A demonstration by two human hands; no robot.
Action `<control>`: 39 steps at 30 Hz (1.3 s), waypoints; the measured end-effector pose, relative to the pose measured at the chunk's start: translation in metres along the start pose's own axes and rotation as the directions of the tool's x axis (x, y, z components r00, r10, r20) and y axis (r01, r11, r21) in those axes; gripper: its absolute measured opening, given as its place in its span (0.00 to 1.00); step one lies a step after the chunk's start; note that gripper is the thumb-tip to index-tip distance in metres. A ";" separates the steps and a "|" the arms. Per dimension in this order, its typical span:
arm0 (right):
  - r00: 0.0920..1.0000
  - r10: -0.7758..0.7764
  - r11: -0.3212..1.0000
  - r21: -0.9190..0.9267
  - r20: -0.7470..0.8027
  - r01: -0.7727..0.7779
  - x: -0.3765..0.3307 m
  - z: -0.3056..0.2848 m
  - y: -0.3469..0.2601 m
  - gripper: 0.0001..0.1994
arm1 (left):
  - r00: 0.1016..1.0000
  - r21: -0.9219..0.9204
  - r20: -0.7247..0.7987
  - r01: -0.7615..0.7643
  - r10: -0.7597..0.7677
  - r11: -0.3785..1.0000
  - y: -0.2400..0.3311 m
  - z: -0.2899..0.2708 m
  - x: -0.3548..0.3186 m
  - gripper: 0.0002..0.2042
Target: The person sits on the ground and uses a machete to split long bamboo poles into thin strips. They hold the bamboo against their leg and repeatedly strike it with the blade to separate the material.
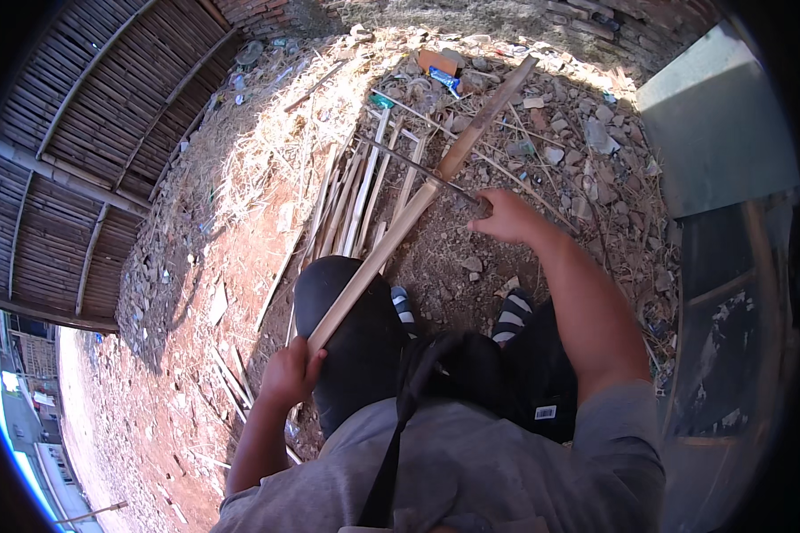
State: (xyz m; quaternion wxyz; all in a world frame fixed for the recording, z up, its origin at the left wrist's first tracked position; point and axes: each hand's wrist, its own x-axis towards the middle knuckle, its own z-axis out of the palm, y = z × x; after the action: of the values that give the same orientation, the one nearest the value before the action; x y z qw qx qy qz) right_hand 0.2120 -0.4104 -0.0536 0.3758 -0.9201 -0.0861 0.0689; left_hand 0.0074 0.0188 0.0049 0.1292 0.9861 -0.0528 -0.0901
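A long bamboo slat [373, 251] slants from beside my left thigh up to the rubble at the far right. Its near end sits in my left hand [292, 371], whose fingers are closed around it next to my knee. My right hand [507, 218] grips the handle of a long-bladed knife [409, 163]. The narrow dark blade points to the far left and crosses the slat around its middle. Whether the edge touches or cuts into the wood, I cannot tell.
Several split slats [354, 200] lie on the dirt beyond my left knee. Broken brick and stones [587, 147] cover the ground at the right. A woven bamboo wall [71, 115] stands left, a grey-green panel [716, 124] right. My sandaled feet [512, 315] are below the slat.
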 end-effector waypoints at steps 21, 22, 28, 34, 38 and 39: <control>1.000 0.018 0.981 -0.196 -0.004 -0.019 -0.005 -0.017 -0.012 0.12 | 0.999 -0.030 0.031 -0.009 0.010 1.000 -0.004 -0.002 -0.001 0.18; 1.000 -0.010 0.983 -0.184 -0.012 0.007 -0.006 -0.019 -0.017 0.12 | 1.000 -0.024 0.022 0.004 -0.003 1.000 -0.003 -0.002 -0.001 0.18; 0.966 -0.256 0.903 -0.364 -0.025 0.229 -0.017 -0.020 -0.039 0.12 | 0.990 0.046 0.008 0.138 -0.139 0.989 0.020 -0.008 -0.007 0.19; 0.968 -0.239 0.902 -0.350 0.081 0.252 -0.022 -0.001 -0.058 0.13 | 0.986 -0.028 -0.035 0.163 -0.164 0.986 0.026 -0.016 -0.018 0.18; 0.981 -0.185 0.950 -0.246 0.048 0.192 -0.022 0.001 -0.055 0.14 | 0.984 -0.134 -0.065 0.156 -0.166 0.979 0.031 -0.018 -0.023 0.17; 0.984 -0.175 0.961 -0.210 0.036 0.178 -0.022 0.002 -0.055 0.14 | 0.985 -0.162 -0.083 0.134 -0.149 0.978 0.027 -0.017 -0.025 0.17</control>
State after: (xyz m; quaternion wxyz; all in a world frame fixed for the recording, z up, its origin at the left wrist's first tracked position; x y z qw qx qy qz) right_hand 0.1840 -0.3750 -0.0146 0.2795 -0.9430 -0.1777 0.0334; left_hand -0.0158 -0.0003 0.0324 0.2015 0.9774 0.0308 -0.0562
